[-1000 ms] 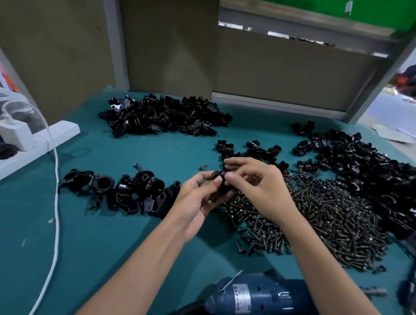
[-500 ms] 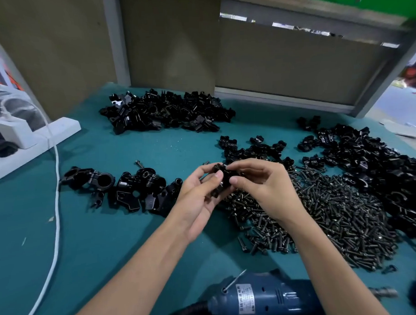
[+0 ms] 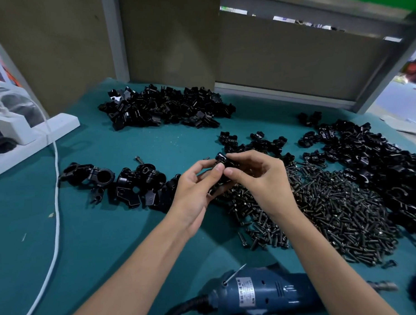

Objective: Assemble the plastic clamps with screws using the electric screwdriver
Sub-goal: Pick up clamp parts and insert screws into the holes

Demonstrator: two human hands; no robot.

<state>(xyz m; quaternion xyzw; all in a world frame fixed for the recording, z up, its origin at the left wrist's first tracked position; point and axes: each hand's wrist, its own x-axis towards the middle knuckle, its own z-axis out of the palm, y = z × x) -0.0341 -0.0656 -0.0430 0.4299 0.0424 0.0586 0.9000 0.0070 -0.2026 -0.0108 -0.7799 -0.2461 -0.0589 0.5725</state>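
Note:
My left hand (image 3: 195,188) and my right hand (image 3: 262,179) meet over the middle of the teal table, and both pinch one small black plastic clamp (image 3: 222,160) between thumbs and fingertips. A broad heap of dark screws (image 3: 326,212) lies just right of and below the hands. The blue electric screwdriver (image 3: 259,294) lies on its side at the near edge, under my right forearm, with its bit end pointing right. A short row of put-together clamps (image 3: 123,184) lies left of my left hand.
Piles of loose black clamp parts lie at the back (image 3: 165,109) and along the right (image 3: 379,163). A white power strip (image 3: 36,137) with a plug and a white cable (image 3: 55,209) runs down the left side. Brown panels wall the back.
Both hands have kept the clamp between them, shifting it slightly and turning it in the fingertips. The camera view drifted a little; nothing on the table moved.

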